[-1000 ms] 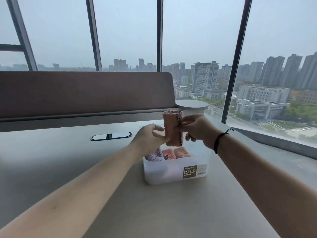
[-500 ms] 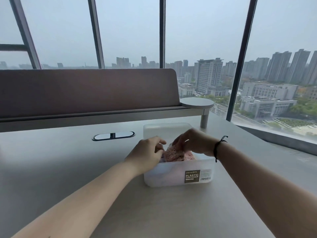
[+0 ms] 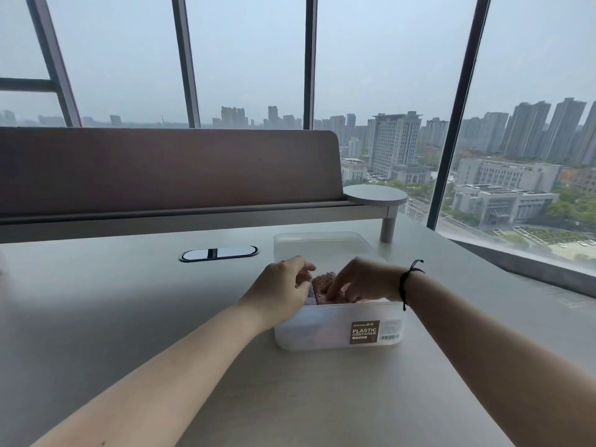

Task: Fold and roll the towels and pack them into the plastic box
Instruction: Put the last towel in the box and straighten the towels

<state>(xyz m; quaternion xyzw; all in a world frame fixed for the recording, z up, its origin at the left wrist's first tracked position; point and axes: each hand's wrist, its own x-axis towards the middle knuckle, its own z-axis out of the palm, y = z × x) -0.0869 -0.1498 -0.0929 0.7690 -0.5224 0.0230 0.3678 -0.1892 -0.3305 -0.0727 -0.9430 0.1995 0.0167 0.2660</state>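
desk (image 3: 129, 317): grey, cable port (image 3: 218, 253) set into surface | divider panel (image 3: 161, 169): brown, along far edge | round shelf (image 3: 375, 195): on post, right of panel | windows (image 3: 245, 59): city skyline seen

One plastic box (image 3: 325, 333), two hands — and rolled towels (image 3: 323, 283) (count hidden by fingers).

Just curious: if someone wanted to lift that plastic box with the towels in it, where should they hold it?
Probably by its two short end walls, one of the hands coming in from each side. The plastic box is long, open-topped and sits flat on the table, so an even grip at both ends should keep it level.
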